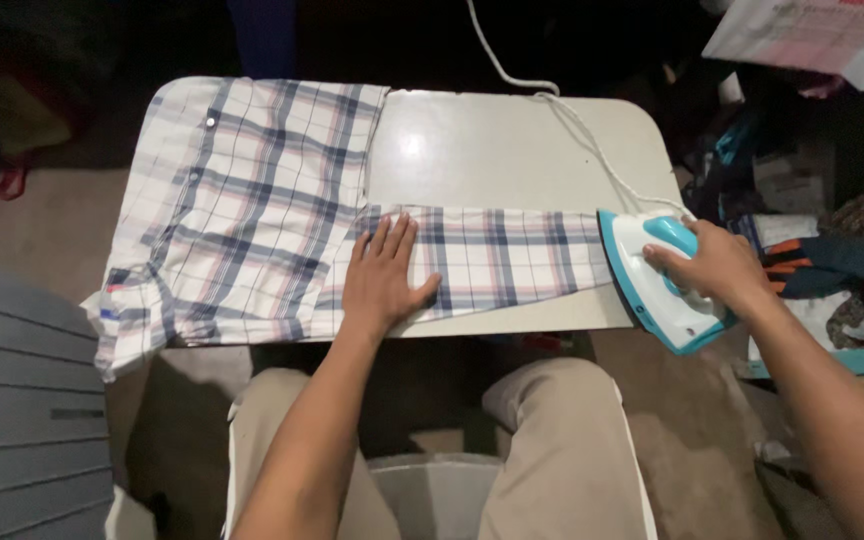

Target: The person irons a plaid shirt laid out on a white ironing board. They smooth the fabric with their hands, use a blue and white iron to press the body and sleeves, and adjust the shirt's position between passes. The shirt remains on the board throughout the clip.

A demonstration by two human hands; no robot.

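The left hand [382,280] is lying open and flat, fingers spread, pressing on the sleeve of a white shirt with blue and pink checks [252,210] that is spreading across a pale rectangular table [512,150]. The right hand [712,265] is closing around the handle of a white and turquoise electric iron [657,290], which is sitting at the sleeve's cuff end by the table's right edge, possibly overhanging it, its white cord [552,100] trailing over the tabletop.

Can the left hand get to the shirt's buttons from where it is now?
Probably yes. The left hand lies flat on the sleeve, and the buttons sit farther left on the open shirt, with nothing lying in between.
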